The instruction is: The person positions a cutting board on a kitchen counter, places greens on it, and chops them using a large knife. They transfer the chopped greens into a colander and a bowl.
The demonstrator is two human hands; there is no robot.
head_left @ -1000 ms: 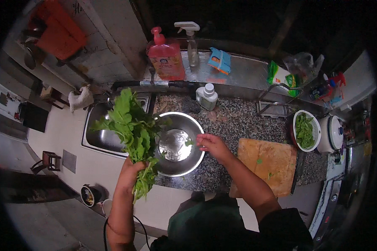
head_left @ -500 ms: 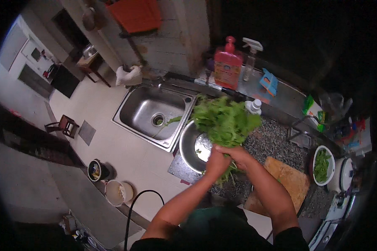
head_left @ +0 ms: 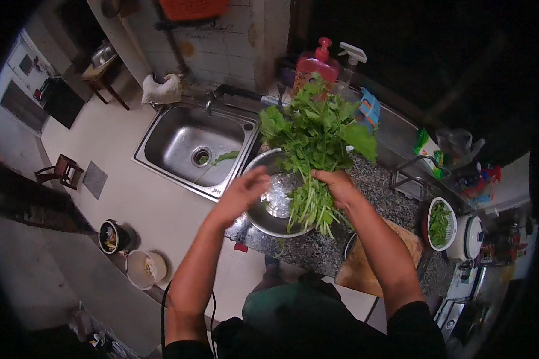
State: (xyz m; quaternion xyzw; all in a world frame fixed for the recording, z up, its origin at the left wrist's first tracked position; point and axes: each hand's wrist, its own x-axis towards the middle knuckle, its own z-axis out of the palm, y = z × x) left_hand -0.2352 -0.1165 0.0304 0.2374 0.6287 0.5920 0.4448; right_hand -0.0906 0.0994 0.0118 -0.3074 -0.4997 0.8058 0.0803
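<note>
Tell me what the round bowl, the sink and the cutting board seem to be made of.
Round bowl: polished metal, probably stainless steel; its bottom throws bright glare.
Sink: likely stainless steel, satin finish; grey with soft highlights.
Cutting board: probably wood, matte; brown and unevenly toned, though grain isn't clear.

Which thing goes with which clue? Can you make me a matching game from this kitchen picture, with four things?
Things:
1. Bunch of greens
2. Sink
3. Pump bottle
4. White basket

Clues:
A. Next to the white pot
B. Gripped in the right hand
C. Pinkish red
D. Has a leafy green sprig lying inside, near the drain

Right pairs: 1-B, 2-D, 3-C, 4-A
</note>
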